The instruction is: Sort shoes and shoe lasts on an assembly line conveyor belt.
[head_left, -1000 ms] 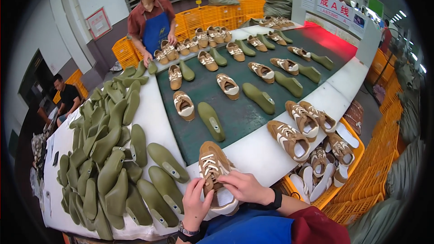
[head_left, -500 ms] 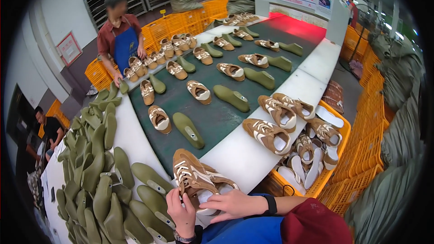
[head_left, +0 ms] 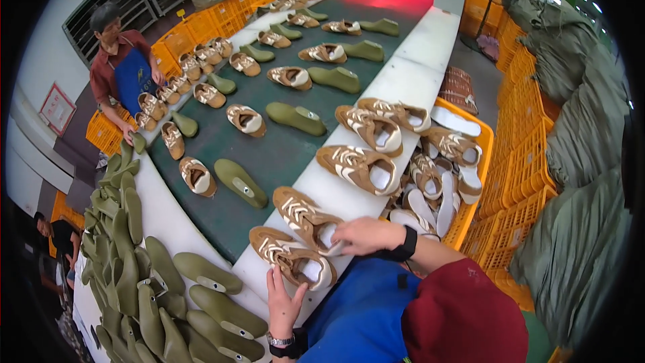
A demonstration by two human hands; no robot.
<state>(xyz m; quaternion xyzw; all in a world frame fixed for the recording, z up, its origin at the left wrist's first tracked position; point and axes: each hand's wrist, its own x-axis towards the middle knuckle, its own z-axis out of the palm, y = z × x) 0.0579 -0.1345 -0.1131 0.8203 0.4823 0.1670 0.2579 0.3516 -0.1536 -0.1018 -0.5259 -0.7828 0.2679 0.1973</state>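
Two tan sneakers with white laces and stripes lie side by side on the white table border in front of me. My left hand has its fingers spread, their tips against the side of the nearer sneaker. My right hand is closed over the heel of the farther sneaker, its fingertips at the shoe's opening. Just beyond on the same border rest several more tan sneakers. To the left of my left hand is a heap of green shoe lasts.
A dark green conveyor belt carries sneakers paired with green lasts. At the right stands an orange crate of sneakers and white insoles. A co-worker in a blue apron reaches toward lasts at the far left. Orange crates line the right.
The two near sneakers, bunched together before, now lie apart side by side. My right hand has moved up and right to the farther heel; my left fingers have spread. The view has shifted rightward.
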